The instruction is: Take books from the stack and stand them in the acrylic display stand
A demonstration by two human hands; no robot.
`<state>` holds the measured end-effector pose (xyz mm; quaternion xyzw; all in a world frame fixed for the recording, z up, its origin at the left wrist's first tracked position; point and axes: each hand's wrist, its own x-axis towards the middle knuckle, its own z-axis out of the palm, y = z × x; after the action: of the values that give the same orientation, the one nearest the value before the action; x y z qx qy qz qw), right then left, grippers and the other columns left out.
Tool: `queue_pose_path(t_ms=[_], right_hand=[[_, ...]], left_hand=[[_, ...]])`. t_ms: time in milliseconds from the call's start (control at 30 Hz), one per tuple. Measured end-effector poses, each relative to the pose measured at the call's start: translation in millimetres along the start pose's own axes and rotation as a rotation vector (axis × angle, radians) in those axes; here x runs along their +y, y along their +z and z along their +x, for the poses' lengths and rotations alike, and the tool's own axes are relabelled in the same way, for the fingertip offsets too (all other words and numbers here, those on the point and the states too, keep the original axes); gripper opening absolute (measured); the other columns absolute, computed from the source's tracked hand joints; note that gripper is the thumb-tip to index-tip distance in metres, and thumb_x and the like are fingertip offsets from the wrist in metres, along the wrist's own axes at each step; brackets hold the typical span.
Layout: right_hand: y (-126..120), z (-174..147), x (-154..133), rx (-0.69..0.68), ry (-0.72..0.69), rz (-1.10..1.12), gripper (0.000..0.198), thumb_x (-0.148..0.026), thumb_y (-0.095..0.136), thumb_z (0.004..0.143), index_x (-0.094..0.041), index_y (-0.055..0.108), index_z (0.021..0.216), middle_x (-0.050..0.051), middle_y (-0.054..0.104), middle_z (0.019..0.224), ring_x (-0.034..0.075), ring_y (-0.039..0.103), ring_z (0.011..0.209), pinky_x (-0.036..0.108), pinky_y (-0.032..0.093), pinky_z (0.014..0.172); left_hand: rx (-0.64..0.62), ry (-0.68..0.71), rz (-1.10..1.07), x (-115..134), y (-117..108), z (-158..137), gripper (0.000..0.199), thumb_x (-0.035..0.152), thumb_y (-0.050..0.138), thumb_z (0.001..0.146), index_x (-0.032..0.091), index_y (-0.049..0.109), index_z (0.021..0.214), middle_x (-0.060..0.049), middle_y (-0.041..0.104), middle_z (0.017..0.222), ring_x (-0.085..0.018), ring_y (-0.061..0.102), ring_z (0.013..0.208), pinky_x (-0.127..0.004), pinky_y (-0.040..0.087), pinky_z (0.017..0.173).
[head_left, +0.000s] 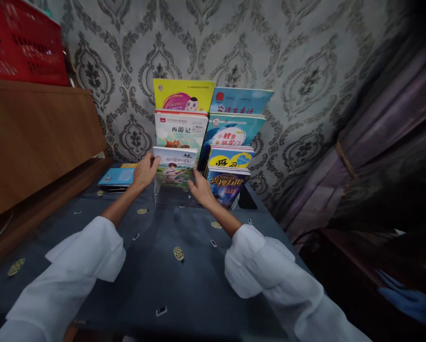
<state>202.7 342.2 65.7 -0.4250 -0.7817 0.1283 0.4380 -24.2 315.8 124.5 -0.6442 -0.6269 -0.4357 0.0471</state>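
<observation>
A book with a child on its cover (pixel 175 166) stands upright in a clear stepped book stand (pixel 170 195), gripped at its two side edges. My left hand (pixel 145 171) is closed on its left edge, and my right hand (pixel 200 187) holds its right edge low down. Behind it rise a white-covered book (pixel 180 128) and a yellow book (pixel 184 90). To the right, a second row holds a dark blue book (pixel 229 185) in front, then a yellow and blue book (pixel 230 157), a teal book (pixel 234 130) and a blue book (pixel 241 99).
Blue-covered books (pixel 116 176) lie flat at the table's back left. A dark flat object (pixel 247 198) rests right of the stand. The patterned dark tablecloth (pixel 145 270) covers the table. A wooden cabinet (pixel 38 142) with a red basket (pixel 24 42) borders the left, a curtain (pixel 316 166) the right.
</observation>
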Motion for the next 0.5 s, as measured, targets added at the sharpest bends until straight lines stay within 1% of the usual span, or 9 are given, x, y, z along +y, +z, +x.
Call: queue_pose_path(t_ms=[133,200,267,300,367,433,500], right_hand=[[1,-1,0,-0.010,0.006,-0.016,0.061,-0.023,0.050,0.087,-0.006,0.048,0.146,0.021,0.062,0.138,0.033,0.061,0.126,0.052,0.049,0.108],[0,-2,-1,-0.020,0.002,-0.012,0.062,-0.023,0.050,0.088,-0.005,0.047,0.147,0.022,0.062,0.138,0.034,0.060,0.126,0.052,0.048,0.108],[-1,-5,-1,-0.027,-0.007,0.005,0.063,-0.023,0.050,0.088,-0.006,0.046,0.148,0.020,0.062,0.139,0.034,0.060,0.126,0.053,0.048,0.108],[-2,-6,-1,-0.029,-0.008,0.015,0.063,-0.023,0.050,0.088,-0.006,0.045,0.149,0.020,0.062,0.139,0.034,0.059,0.127,0.053,0.048,0.108],[-2,-9,-1,-0.033,-0.007,0.043,0.063,-0.023,0.050,0.089,-0.008,0.044,0.150,0.019,0.061,0.141,0.033,0.057,0.130,0.052,0.048,0.108],[-2,-12,0,-0.038,-0.011,0.080,0.063,-0.023,0.050,0.090,-0.010,0.043,0.151,0.018,0.060,0.142,0.032,0.056,0.132,0.052,0.048,0.109],[-1,-16,0,-0.040,-0.019,0.111,0.064,-0.023,0.050,0.090,-0.013,0.041,0.153,0.016,0.059,0.143,0.031,0.056,0.132,0.051,0.049,0.109]], left_hand=[[0.003,0.053,-0.055,-8,-3,-1,0.034,0.044,0.039,0.099,0.018,0.061,0.099,-0.010,0.071,0.092,-0.026,0.066,0.091,-0.036,0.049,0.084],[0.001,0.081,-0.082,-18,-8,0,0.038,0.046,0.035,0.100,0.017,0.060,0.104,-0.010,0.072,0.096,-0.025,0.067,0.093,-0.035,0.049,0.086],[-0.007,0.057,-0.080,-35,-14,2,0.043,0.045,0.028,0.102,0.017,0.059,0.109,-0.010,0.073,0.101,-0.024,0.068,0.096,-0.034,0.049,0.087],[-0.020,0.022,-0.048,-46,-16,3,0.045,0.044,0.024,0.103,0.016,0.059,0.110,-0.011,0.073,0.103,-0.024,0.068,0.099,-0.033,0.049,0.089],[-0.082,-0.069,0.102,-70,-20,3,0.047,0.038,0.020,0.103,0.015,0.060,0.114,-0.013,0.073,0.111,-0.024,0.067,0.107,-0.033,0.049,0.091],[-0.192,-0.151,0.312,-94,-21,0,0.045,0.033,0.024,0.101,0.014,0.061,0.119,-0.015,0.071,0.122,-0.025,0.064,0.115,-0.034,0.048,0.096],[-0.262,-0.181,0.397,-113,-18,-7,0.043,0.031,0.033,0.097,0.012,0.062,0.123,-0.019,0.068,0.127,-0.029,0.062,0.122,-0.039,0.046,0.102]])
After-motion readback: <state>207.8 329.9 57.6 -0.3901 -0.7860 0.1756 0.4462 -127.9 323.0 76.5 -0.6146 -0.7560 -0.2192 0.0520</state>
